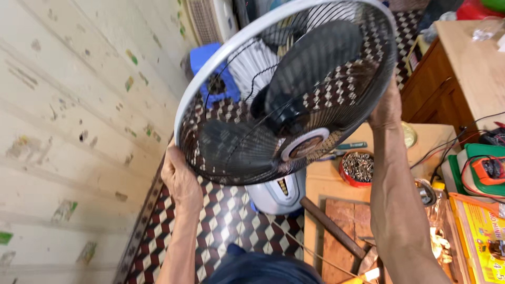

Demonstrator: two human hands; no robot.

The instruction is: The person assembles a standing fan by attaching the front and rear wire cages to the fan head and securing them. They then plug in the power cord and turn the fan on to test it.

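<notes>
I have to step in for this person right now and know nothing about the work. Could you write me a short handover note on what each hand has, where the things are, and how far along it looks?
Left hand: grip closed on the lower-left rim of the fan.
Right hand: grips the fan's rim on the right side.
The fan is held up in the air, tilted, with its wire guard on and dark blades inside; its pale base hangs below, above the patterned floor.
On the wooden table to the right: a red bowl of screws, a screwdriver, a hammer.
Done: fan lifted in both hands, guard closed.
Left: it is not yet set down anywhere.
</notes>
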